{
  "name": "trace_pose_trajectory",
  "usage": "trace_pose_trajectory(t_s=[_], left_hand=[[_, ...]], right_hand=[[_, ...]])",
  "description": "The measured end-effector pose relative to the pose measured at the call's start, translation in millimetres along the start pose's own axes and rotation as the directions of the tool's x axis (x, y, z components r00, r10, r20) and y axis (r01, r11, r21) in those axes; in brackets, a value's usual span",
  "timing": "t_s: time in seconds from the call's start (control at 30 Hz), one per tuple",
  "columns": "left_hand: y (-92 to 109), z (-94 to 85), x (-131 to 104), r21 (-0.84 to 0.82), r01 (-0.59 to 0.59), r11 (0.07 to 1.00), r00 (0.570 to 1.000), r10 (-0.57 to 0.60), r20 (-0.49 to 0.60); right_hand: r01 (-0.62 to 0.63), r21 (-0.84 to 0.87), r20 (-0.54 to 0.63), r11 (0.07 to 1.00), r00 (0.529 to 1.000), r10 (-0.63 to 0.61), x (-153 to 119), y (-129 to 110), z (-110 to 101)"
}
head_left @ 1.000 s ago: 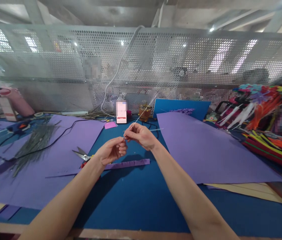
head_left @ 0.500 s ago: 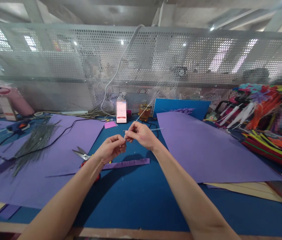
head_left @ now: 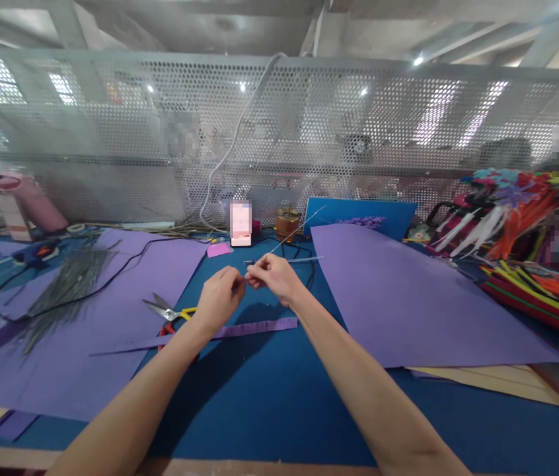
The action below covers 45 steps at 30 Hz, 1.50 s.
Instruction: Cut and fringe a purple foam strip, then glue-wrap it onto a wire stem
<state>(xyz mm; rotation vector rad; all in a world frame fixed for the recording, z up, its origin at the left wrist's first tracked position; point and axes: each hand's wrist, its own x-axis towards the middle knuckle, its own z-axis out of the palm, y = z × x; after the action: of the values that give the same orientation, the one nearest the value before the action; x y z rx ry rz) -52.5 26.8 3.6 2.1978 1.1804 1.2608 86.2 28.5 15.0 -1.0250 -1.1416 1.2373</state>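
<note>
My right hand (head_left: 273,277) is closed in a pinch around a thin wire (head_left: 306,223), which slants up and to the right from its fingertips. Close beside it is my left hand (head_left: 221,296), its fingers curled in with the back of the hand upward. The fingertips of both hands nearly meet, and whatever the left fingers hold is hidden. Below them a narrow purple strip with a fringed edge (head_left: 262,326) lies on the blue table (head_left: 269,403). Scissors with red and yellow handles (head_left: 169,315) lie open-bladed by my left wrist, partly covered by the forearm.
Large purple sheets (head_left: 408,301) lie at both sides. A bundle of grey-green wires (head_left: 66,284) and a black cable rest on the left one. A lit phone (head_left: 240,225) and an amber jar (head_left: 287,225) stand behind. Colourful strips (head_left: 547,287) pile up at the right.
My left hand has turned its back upward and moved slightly right. My right hand has come down a little, and the wire now leans further right.
</note>
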Motion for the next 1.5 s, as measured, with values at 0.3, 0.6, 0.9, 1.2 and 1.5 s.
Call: trace_pose_trajectory(t_s=[0.3,0.6,0.9,1.2,1.5], left_hand=[[-1,-3.2,5,-0.699,0.634,0.331,0.77,-0.357,0.529],[-2,-3.5,1,-0.644,0.593,0.484,0.796,-0.231,0.56],[4,-3.8,1,-0.522,0.481,0.705,0.857,-0.25,0.452],[6,-1.7,-3,-0.662,0.625,0.414,0.769,-0.177,0.614],[7,2.3,-3,-0.631,0.685,0.363,0.723,-0.24,0.647]], right_hand=[[-0.039,0.137,0.163,0.99,0.986,0.016,2,-3,-16],[-0.043,0.061,0.291,0.997,0.956,0.024,1,-2,-16],[0.057,-0.057,0.248,0.997,0.968,-0.041,-2,-3,-15],[-0.027,0.075,0.376,0.997,0.927,-0.003,-1,-5,-21],[-0.006,0.094,0.349,0.996,0.937,-0.027,0,-9,-28]])
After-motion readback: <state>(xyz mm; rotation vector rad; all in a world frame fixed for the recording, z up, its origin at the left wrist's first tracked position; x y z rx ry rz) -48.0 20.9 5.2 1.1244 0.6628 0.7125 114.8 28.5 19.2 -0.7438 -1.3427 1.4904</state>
